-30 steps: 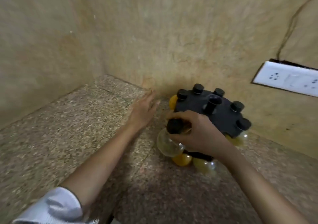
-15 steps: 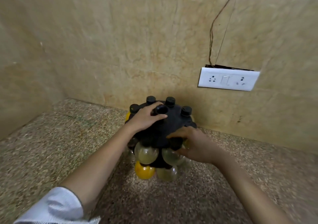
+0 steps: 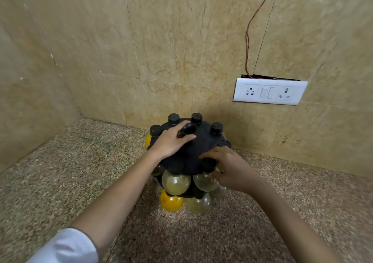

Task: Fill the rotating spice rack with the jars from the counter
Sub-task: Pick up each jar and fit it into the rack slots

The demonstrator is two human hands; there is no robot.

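Observation:
The black rotating spice rack (image 3: 203, 141) stands on the speckled counter close to the back wall. Round clear jars with black caps hang around it in two tiers, among them a pale yellow jar (image 3: 176, 183) and an orange jar (image 3: 171, 202) at the front. My left hand (image 3: 171, 141) lies flat on the rack's top, fingers around the central knob (image 3: 189, 129). My right hand (image 3: 230, 168) grips the neck and cap of a clear jar (image 3: 204, 183) at the rack's front right rim.
The tiled back wall runs right behind the rack, and a side wall closes the corner at the left. A white socket plate (image 3: 269, 91) with a hanging wire (image 3: 248, 40) is on the wall at the right. Granite counter (image 3: 60, 171) spreads left and front.
My left hand moved from the counter onto the rack's top by the knob. My right hand brought the clear jar to the rack's front rim. The camera view tilted up.

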